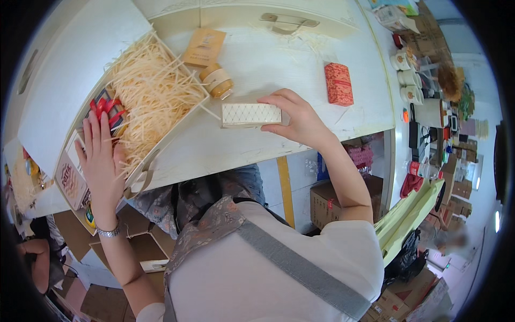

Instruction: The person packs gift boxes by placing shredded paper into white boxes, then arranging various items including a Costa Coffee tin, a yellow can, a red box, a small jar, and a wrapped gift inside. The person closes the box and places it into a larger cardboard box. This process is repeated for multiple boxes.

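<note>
My right hand (pixel 299 120) grips one end of a small white box (pixel 250 113) with a diamond-lattice pattern, thumb on the near side and fingers on the far side. On the left, my left hand (pixel 99 161), a metal watch at its wrist, lies flat with fingers extended over items inside a large gift box (pixel 174 129). Its fingertips reach a dark packet (pixel 114 108) with a red ribbon bow (pixel 105 108). Pale shredded paper filler (pixel 157 84) fills most of that gift box. A printed carton (pixel 71 179) stands in its near left corner, partly hidden behind my hand.
Beyond the gift box, a gold-lidded jar (pixel 217 81) lies beside a tan printed packet (pixel 204 47). A red patterned box (pixel 339 84) rests farther right on the white tabletop (pixel 257 64). White mugs (pixel 410 78) and a plastic bottle (pixel 424 170) occupy the right-hand counter. Cardboard boxes (pixel 326 203) sit below.
</note>
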`<state>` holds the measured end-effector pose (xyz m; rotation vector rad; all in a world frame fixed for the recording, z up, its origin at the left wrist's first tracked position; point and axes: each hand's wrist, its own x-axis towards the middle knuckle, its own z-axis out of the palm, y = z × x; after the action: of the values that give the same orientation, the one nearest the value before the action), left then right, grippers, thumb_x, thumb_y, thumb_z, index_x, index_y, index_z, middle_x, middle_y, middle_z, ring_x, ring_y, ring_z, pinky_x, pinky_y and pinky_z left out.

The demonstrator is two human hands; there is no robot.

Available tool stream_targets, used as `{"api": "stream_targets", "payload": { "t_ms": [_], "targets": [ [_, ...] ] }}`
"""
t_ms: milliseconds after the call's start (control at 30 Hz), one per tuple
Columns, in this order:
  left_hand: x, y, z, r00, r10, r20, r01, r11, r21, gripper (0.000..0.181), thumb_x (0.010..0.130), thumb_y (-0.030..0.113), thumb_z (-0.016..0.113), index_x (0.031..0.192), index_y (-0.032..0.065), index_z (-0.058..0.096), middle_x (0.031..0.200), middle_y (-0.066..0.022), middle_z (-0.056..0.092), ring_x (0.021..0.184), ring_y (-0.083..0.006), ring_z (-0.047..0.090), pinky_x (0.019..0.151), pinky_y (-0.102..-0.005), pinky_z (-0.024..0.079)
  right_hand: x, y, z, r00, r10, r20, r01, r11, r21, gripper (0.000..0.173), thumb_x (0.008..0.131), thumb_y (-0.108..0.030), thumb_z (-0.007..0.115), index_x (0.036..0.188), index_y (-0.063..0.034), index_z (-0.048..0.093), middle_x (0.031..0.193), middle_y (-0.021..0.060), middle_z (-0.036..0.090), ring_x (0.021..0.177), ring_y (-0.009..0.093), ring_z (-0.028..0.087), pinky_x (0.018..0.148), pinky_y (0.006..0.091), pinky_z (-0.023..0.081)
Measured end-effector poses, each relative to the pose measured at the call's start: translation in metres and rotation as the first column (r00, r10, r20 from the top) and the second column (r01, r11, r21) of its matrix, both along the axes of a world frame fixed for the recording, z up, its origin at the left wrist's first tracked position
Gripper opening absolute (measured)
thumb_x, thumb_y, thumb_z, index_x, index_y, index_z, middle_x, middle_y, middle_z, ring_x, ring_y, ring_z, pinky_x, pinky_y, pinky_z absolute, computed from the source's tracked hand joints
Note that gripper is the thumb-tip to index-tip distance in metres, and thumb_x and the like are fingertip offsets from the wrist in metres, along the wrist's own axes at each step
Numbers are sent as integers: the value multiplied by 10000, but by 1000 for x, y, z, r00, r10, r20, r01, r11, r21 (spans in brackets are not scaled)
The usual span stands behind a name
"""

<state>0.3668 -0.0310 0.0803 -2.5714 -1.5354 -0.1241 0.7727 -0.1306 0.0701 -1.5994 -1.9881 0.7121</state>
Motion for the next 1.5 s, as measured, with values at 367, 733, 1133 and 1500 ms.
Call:
{"api": "stream_targets", "payload": {
  "t_ms": [367,733,1133,1500],
  "targets": [
    [1,-1,3,1000,1,11,-1,1000,-11,617,953,283,332,1542,121,247,1606,-101,219,1494,-277,153,1198,-481,58,124,-16,-24,399,-760,513,707,611,355,760,765,-254,776,1407,-14,448,1188,198,601,1108,377,550,939,441,466],
    [78,3,69,265,42,963,460,873,-165,638,959,221,600,1505,55,314,1470,-143,425,1246,-236,526,998,-349,461,-69,86,47,-73,-261,-963,-683,717,-143,531,1011,-342,463,1407,9,413,1373,158,531,1228,234,546,1027,388,451],
    [43,40,61,113,545,831,333,767,-548,532,1007,281,531,1466,48,395,1079,-55,630,951,-93,615,769,-259,573,-132,164,46,754,-56,-654,-341,818,-463,587,975,-371,555,1445,-56,397,1374,170,525,1105,320,603,961,417,490],
    [47,50,28,258,346,902,20,932,-363,741,975,270,571,1493,-80,175,1346,-211,468,1169,-277,545,970,-344,479,-153,201,74,874,414,253,-485,744,459,644,789,-144,732,1382,-102,482,1298,144,539,1132,339,517,994,400,441]
  ]
}}
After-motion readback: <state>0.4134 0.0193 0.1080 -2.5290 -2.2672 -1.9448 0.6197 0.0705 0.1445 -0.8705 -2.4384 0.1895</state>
